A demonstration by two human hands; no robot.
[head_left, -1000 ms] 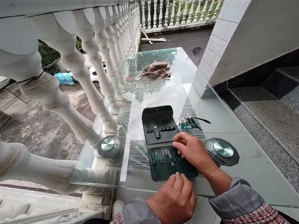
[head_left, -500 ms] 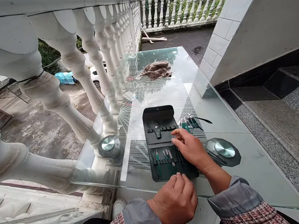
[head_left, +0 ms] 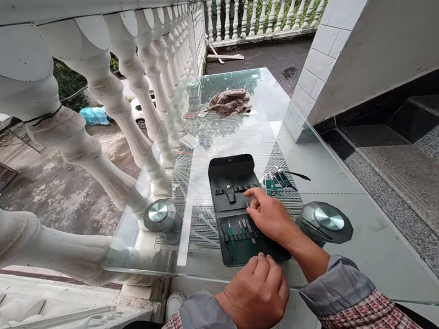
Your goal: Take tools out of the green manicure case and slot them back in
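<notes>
- Over the case (head_left: 233,184), right hand (head_left: 270,217) pinches a thin tool (head_left: 247,204), upright, loops just below.
- Left hand (head_left: 258,292) curled at the near edge, holding nothing visible.

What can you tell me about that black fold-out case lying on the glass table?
The black tool case lies unfolded flat on the glass table, its flap end pointing away from the person. It looks like leather or imitation leather, with elastic loops across two panels. The near panel holds several slim metal tools, some green-handled; the far panel looks mostly empty. The right hand rests over its right side, and the left hand presses its near edge.
</notes>
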